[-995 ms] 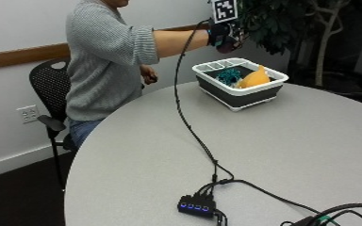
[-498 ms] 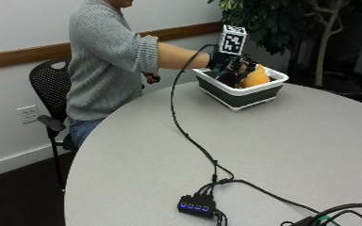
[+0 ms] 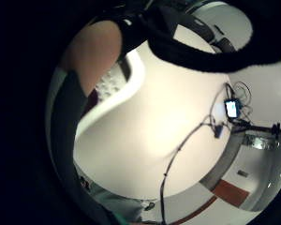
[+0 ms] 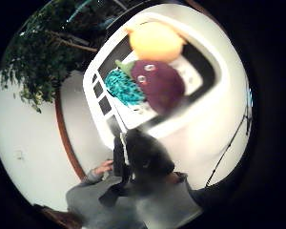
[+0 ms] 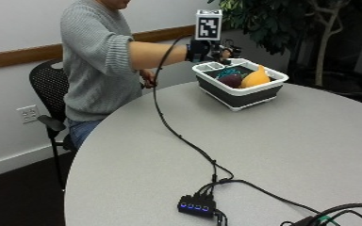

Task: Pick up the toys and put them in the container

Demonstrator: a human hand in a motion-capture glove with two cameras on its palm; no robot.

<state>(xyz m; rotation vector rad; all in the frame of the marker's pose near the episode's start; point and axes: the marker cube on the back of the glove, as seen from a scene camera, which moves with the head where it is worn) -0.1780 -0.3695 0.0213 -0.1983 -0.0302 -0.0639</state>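
Black-gloved right hand (image 5: 207, 51): above far-left rim of white-rimmed, dark-walled rectangular container (image 5: 251, 95) at the table's far side; finger state cannot be told. Contents: orange rounded plush toy (image 5: 256, 77), dark purple plush toy with eyes (image 5: 231, 81), teal knitted toy (image 5: 230, 72).

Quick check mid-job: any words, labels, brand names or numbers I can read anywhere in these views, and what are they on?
No readable text in any view.
The container and the toys in it show no label or print.
The small black hub on the table has blue lights but no lettering that can be made out.
The wall outlet carries no readable marking.
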